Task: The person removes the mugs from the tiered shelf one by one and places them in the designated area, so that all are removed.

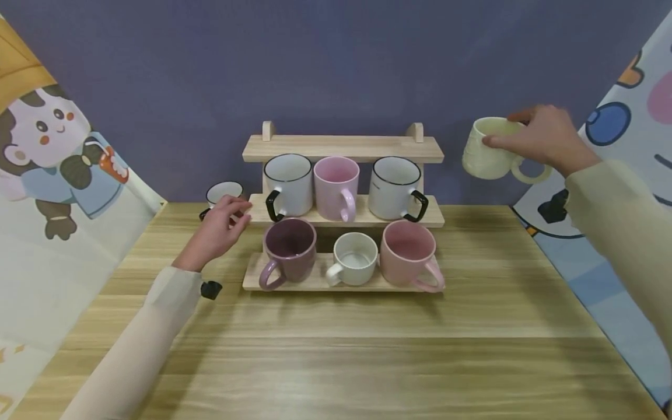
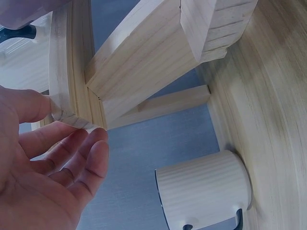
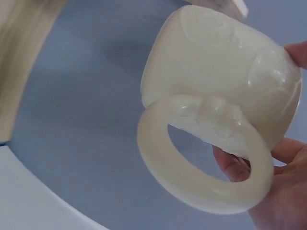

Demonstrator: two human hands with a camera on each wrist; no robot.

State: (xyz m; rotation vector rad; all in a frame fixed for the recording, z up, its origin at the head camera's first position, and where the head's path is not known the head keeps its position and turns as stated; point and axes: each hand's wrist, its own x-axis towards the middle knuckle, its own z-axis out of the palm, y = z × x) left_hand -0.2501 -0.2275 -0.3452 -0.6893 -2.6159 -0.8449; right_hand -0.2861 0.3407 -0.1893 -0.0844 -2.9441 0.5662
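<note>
I have the cream mug (image 1: 480,154) up in the air, clear of the wooden rack and above the area of the worktop's back right corner. The right hand's (image 1: 546,137) grip is clamped on it near the rim, thumb and fingers on the wall. I read the mug as slightly tilted, its thick ring handle pointing away from the rack, and my right wrist view shows raised shapes on its side.

On the other side, my left wrist view puts the left hand's (image 1: 219,228) grip around the left end of the middle board, pinched between thumb and fingers.

The wooden rack (image 1: 341,149) stands at the middle of the worktop's back edge. I count three mugs on the middle board: a left black-rimmed mug (image 1: 291,192), a lilac mug (image 1: 336,195) and a right black-rimmed mug (image 1: 388,192). The bottom board carries a purple mug (image 1: 299,265), a small white mug (image 1: 357,271) and a rose mug (image 1: 401,265).

Further out, I see a ribbed white mug (image 2: 204,189) with a dark rim on the worktop (image 1: 336,361), near its back left corner, left of the rack and partly behind the left hand in my head view. A dark blue backdrop (image 1: 341,64) rises behind the back edge, with cartoon panels (image 1: 58,146) along the left and right edges.
</note>
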